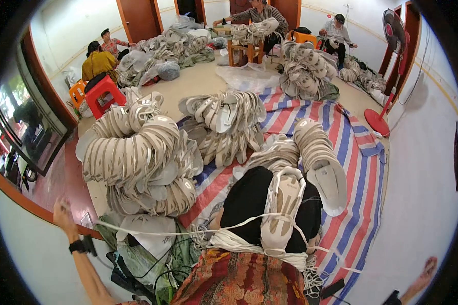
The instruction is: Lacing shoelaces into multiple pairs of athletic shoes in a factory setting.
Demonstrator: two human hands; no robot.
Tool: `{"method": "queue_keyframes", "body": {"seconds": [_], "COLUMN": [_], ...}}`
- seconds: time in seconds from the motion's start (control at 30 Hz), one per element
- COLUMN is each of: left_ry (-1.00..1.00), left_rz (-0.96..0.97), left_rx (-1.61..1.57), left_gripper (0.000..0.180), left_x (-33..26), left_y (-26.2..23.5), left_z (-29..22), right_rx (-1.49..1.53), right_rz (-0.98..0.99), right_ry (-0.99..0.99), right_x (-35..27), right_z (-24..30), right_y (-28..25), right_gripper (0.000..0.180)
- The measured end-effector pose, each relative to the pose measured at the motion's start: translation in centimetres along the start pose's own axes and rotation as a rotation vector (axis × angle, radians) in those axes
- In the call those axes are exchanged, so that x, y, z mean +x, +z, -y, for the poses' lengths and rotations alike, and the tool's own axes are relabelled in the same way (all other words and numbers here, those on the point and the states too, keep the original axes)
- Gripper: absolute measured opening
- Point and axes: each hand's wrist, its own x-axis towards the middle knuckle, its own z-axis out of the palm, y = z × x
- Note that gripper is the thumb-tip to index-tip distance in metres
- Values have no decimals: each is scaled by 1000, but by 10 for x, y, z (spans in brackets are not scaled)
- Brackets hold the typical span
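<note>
Between lap's [247,198] edges: beige shoe upper [284,203], white lace [160,234] across
Left hand [64,216]: raised, grip unclear
Right hand [424,275]: outstretched, grip unclear

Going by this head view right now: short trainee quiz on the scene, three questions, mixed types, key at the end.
1. True or false: the wearer's bare left hand is gripping the beige-and-white shoe upper in the lap.

2. Where does the red-bodied pedestal fan stand?
A) Near the white right-hand wall
B) Behind the red plastic stool
C) On the small wooden table

3. What is the long, thin white strand stretching from the shoe upper toward the left hand?

Key:
1. False; the hand is raised at the left, well away from the shoe upper.
2. A
3. A shoelace.
</note>
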Motion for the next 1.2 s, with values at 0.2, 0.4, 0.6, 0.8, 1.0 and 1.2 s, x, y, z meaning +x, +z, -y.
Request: {"method": "queue_keyframes", "body": {"seconds": [0.2,0.4,0.6,0.8,1.0,1.2], "left_ry": [-288,-596,-649,-620,-273,202], "left_rz": [600,1313,1641,1858,2052,2147], "left_rx": [-408,-448,-524,-503,-247,-97], "left_gripper": [37,26,16,16,16,13], "left_x": [-137,-278,-337,-367,-360,-365], "left_y": [252,361,410,430,448,462], "left_z": [-140,-198,-209,-211,-221,-224], "right_rx": [437,650,322,322,398,436], "right_rz": [755,1176,1350,1339,1406,1476], "right_ry": [246,683,390,425,479,536], "right_x": [-153,-273,-302,-301,-301,-305], "right_z": [74,144,133,141,134,131], "right_y": [162,279,258,252,258,261], "right_gripper": [38,15,14,15,13,13]}}
